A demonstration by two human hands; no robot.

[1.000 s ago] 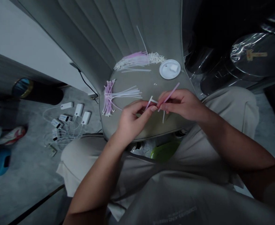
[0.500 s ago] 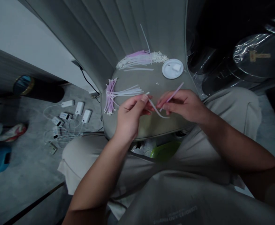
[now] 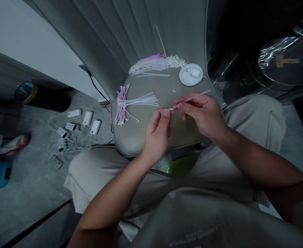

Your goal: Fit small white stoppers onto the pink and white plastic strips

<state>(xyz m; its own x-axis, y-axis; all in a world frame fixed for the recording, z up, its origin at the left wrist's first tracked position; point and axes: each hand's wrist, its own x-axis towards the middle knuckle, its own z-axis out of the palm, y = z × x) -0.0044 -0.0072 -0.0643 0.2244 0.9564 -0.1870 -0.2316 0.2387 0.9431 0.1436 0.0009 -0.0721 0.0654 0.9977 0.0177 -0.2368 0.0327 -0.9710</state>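
Note:
My left hand and my right hand meet over the grey seat of a chair. The right hand pinches a thin pink cable tie that sticks out to the upper right. The left hand pinches the tie's near end at a small white piece between the two hands. A joined bundle of pink and white ties lies on the seat to the left of my hands. A loose heap of pink and white ties sits at the back of the seat.
A round white lid with a small white block on it lies at the seat's back right. Several white chargers with cables lie on the floor to the left. Plastic-wrapped dark objects stand at the right. Something green lies under the chair.
The white tie that the left hand held now lies on the seat beside the left bundle. The left hand has moved right to the pink tie's end. The right hand has tilted the pink tie flatter.

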